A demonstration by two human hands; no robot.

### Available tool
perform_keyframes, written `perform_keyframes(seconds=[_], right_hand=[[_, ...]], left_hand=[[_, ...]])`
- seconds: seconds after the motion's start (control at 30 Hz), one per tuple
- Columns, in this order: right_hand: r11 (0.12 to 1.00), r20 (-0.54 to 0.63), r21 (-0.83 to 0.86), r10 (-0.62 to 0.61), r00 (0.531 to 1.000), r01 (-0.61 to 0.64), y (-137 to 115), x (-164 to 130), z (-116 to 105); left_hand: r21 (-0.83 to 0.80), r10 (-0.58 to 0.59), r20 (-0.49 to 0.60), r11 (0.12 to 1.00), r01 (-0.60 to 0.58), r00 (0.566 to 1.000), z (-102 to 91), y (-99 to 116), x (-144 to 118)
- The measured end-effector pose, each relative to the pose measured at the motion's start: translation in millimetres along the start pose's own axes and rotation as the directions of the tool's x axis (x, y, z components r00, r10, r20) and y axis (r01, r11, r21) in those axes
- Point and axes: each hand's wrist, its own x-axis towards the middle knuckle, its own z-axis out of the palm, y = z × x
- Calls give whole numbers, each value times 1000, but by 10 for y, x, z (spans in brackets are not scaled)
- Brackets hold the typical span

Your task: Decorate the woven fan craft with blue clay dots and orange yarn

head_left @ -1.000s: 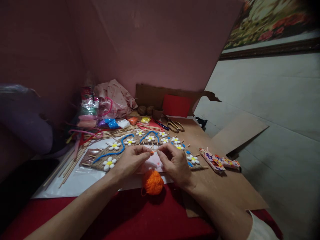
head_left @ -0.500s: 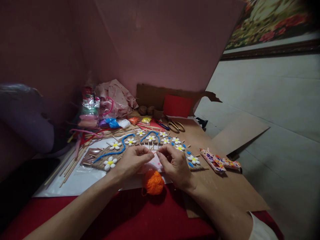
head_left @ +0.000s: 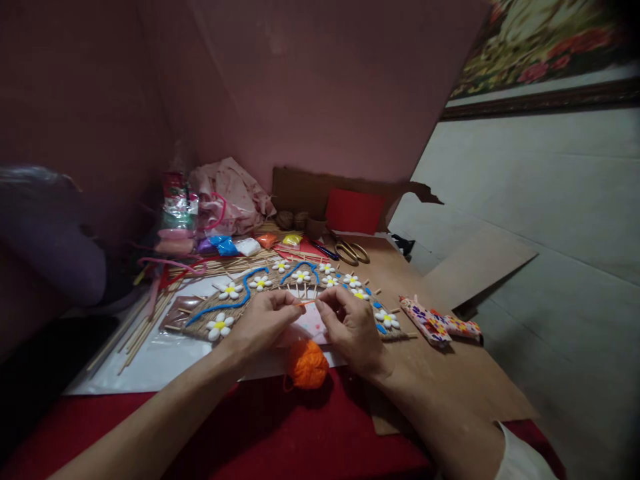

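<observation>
A short stretch of orange yarn [head_left: 310, 303] runs between my two hands. My left hand [head_left: 265, 321] pinches one side of it between thumb and forefinger. On the other side my right hand [head_left: 353, 327] pinches it the same way. Just below lies an orange yarn ball [head_left: 309, 365] at the table's near side. Behind my hands is an arch wrapped in brown twine [head_left: 210, 328], with stick ends poking out along both edges. White daisies with yellow centres [head_left: 301, 277], blue wavy lines and blue dots decorate it. Pale pink spotted material [head_left: 316, 325] shows under my fingers.
Thin wooden sticks [head_left: 143, 328] lie at the left on white sheeting. Coloured clay packets [head_left: 224, 245], scissors [head_left: 353, 252] and a red card [head_left: 354, 211] are at the back. Brown cardboard [head_left: 460, 373] covers the right side, with a floral cloth item [head_left: 435, 323] on it.
My hands have drawn slightly apart, and more of the orange yarn shows between the fingertips. The other things stay where they were.
</observation>
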Motion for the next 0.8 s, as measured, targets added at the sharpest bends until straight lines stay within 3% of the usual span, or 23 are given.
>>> perform_keyframes(seconds=[0.8], right_hand=[[1000, -1, -5, 14, 1000, -14, -16, 0, -3]], left_hand=[[58, 31, 28, 998, -33, 999, 10, 19, -30]])
